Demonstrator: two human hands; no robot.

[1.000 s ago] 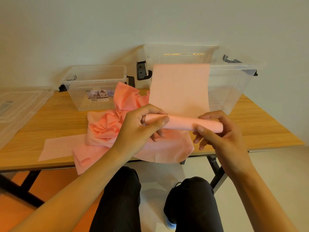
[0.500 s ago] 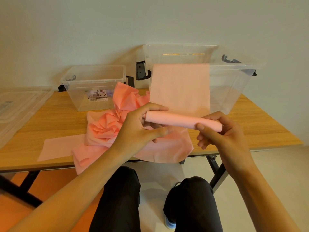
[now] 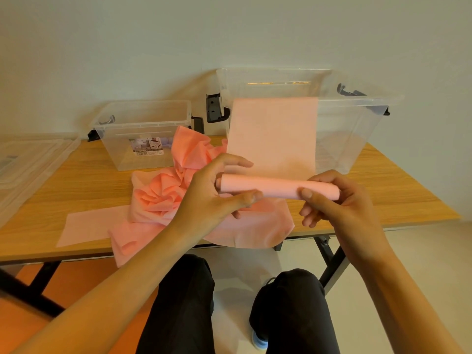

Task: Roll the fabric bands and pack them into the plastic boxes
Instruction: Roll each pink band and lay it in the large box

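Head view, centre of frame: a half-rolled pale pink fabric band [image 3: 278, 189], held in the air above the near edge of the wooden bench [image 3: 76, 180]. Left hand [image 3: 212, 198], grip pinched on the roll's left end between thumb and fingers; right hand [image 3: 339, 203], grip curled round the right end. Unrolled tail [image 3: 273, 134] running up flat across the front of the large clear plastic box [image 3: 357, 123], upper right. Crumpled pink bands [image 3: 163, 198] heaped left of centre. Looks light, soft, limp; probably unwinds if released. Best held at both ends, thumbs pressing the outer layer.
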